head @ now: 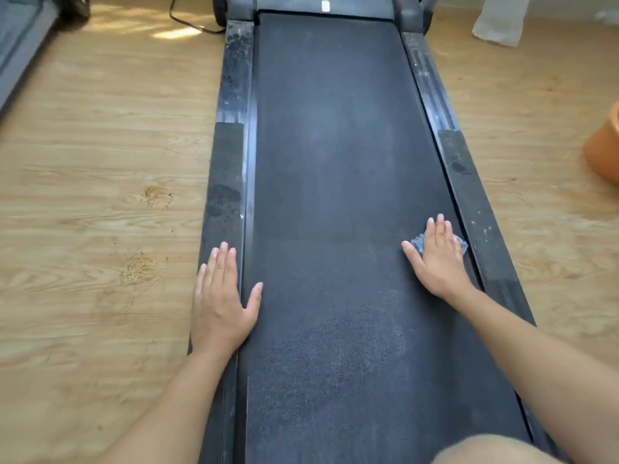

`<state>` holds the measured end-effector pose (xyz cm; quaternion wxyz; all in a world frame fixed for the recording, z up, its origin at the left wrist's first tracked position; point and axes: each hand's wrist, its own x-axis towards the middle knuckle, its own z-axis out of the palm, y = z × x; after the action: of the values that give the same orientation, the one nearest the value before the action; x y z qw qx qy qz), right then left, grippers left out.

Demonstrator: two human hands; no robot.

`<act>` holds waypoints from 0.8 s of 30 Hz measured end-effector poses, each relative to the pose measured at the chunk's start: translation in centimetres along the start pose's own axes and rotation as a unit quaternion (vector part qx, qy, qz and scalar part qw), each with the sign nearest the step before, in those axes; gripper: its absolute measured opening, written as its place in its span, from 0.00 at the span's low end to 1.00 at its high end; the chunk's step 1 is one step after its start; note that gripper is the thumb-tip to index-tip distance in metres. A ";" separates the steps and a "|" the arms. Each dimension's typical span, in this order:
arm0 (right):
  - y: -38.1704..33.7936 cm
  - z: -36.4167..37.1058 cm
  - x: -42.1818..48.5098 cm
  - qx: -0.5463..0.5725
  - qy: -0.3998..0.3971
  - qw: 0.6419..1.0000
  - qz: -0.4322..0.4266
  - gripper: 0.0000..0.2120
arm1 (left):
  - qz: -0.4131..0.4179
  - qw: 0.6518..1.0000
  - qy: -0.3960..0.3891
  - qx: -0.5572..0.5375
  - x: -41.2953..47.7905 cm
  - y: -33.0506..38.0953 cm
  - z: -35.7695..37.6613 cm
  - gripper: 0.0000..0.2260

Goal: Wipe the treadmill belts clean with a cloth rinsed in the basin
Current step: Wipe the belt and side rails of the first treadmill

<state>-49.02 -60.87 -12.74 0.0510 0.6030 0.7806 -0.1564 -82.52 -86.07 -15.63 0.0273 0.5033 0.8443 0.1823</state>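
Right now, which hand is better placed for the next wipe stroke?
Right. The right hand presses the cloth flat on the belt; the left hand rests bare on the side rail.

Belt (335, 145) runs up the middle, a rail on each side. Left hand (221, 303) lies flat on the left rail (227, 162), thumb on the belt. Right hand (435, 259) lies flat on the cloth (418, 242), on the belt beside the right rail (469, 182). Basin (603, 152) sits on the floor (100, 162), well right. Cable (187, 21) lies far-left on the floor.
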 end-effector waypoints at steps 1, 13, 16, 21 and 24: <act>-1.2 0.3 -0.4 -0.004 -0.002 1.000 -0.012 0.46 | -0.008 1.000 -0.003 0.006 -1.1 -0.2 -0.3 0.34; -26.8 7.9 -4.5 -0.045 -0.036 0.936 -0.347 0.34 | -0.066 0.998 0.001 -0.014 -9.9 -1.2 -0.8 0.27; -20.4 6.4 -4.4 -0.083 -0.028 0.922 -0.378 0.36 | -0.068 0.998 -0.002 -0.019 -9.9 -1.4 -1.0 0.28; -3.6 2.2 -4.0 -0.064 -0.009 0.980 -0.188 0.40 | -0.083 0.996 -0.012 -0.021 -10.0 -0.7 -1.2 0.28; 5.0 -0.1 -5.2 -0.060 -0.019 0.995 -0.074 0.42 | -0.082 0.996 -0.011 -0.021 -9.8 -0.6 -1.3 0.28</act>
<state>-42.88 -64.50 -12.18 0.0900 0.5364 0.8299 -0.1243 -78.53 -95.16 -15.99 0.0622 0.4340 0.8780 0.1919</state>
